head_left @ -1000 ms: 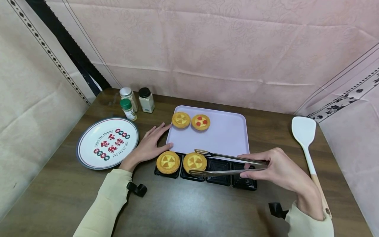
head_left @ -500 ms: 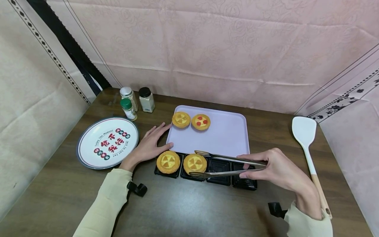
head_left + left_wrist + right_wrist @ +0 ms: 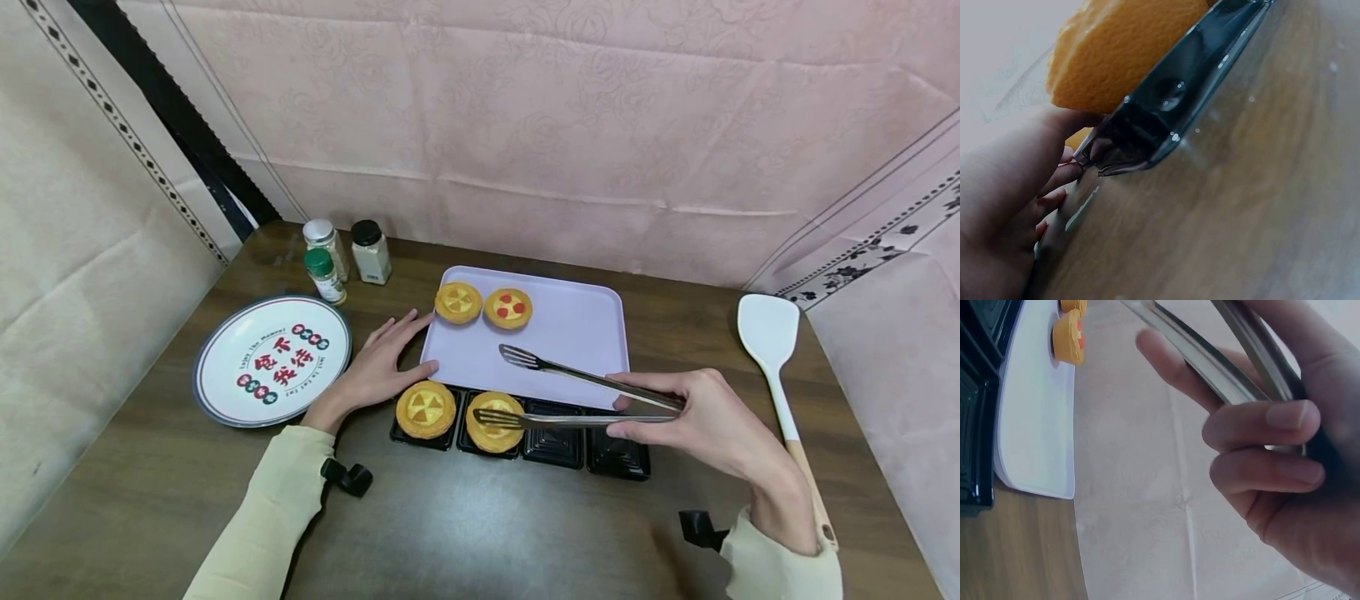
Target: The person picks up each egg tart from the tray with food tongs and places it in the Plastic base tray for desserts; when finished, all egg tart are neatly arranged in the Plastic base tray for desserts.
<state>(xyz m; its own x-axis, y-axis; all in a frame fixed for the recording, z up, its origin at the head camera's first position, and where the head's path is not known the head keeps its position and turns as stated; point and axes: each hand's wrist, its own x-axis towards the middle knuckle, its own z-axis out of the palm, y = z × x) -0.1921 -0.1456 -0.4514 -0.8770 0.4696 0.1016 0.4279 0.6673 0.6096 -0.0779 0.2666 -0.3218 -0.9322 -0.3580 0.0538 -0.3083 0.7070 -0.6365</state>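
Note:
My right hand [image 3: 708, 429] holds a pair of metal tongs [image 3: 562, 421], arms spread apart. One tong tip overlaps an egg tart [image 3: 495, 440] in the second compartment of a black plastic tray [image 3: 555, 450]; the other tip hangs over the lilac tray [image 3: 577, 325]. Another egg tart [image 3: 425, 409] sits in the leftmost compartment. My left hand [image 3: 382, 367] has its fingers extended along the lilac tray's left edge, thumb at the corner close to that tart. On the lilac tray lie a plain tart [image 3: 458, 302] and one with red pieces [image 3: 508, 309].
A white plate [image 3: 225, 375] with red lettering lies left of my left hand. Behind it stand a green-capped bottle [image 3: 327, 283], a silver-capped jar [image 3: 321, 237] and a black-capped jar [image 3: 372, 257]. At the right is a white spatula [image 3: 769, 329] with a wooden handle.
The tong tips, earlier on either side of the second tart, have spread wider and shifted away from me. One now lies over the lilac tray. My left hand has stayed put.

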